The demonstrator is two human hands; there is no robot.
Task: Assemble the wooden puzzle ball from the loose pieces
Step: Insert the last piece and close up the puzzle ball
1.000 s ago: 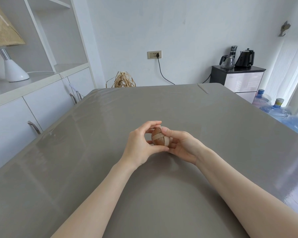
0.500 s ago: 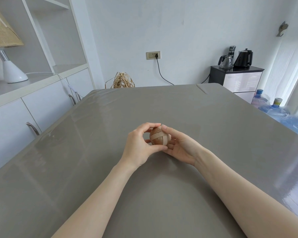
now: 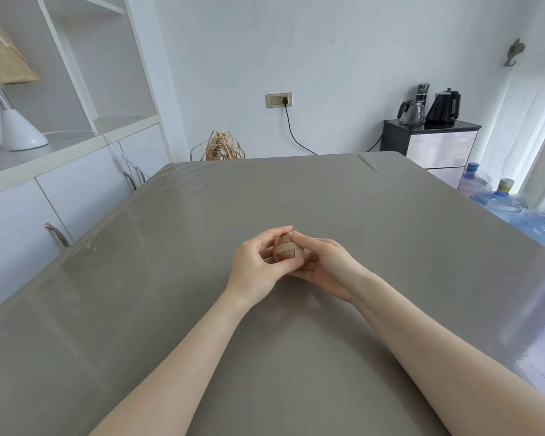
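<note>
A small wooden puzzle ball (image 3: 286, 251), made of light and dark brown interlocked pieces, is held between both hands just above the middle of the grey table (image 3: 390, 215). My left hand (image 3: 257, 267) curls round its left side, thumb under and fingers over the top. My right hand (image 3: 326, 264) cups its right side, with the index fingertip on the top of the ball. The far and lower sides of the ball are hidden by my fingers. No loose pieces show on the table.
White cabinets and shelves with a lamp (image 3: 10, 99) run along the left. Behind the table's far edge stands a straw bundle (image 3: 222, 147). A dark side cabinet with kettles (image 3: 428, 133) and several water bottles (image 3: 504, 196) stand at the right.
The ball has turned a little in my hands, and my fingers have closed more tightly round it. Both hands stay at the same place on the table.
</note>
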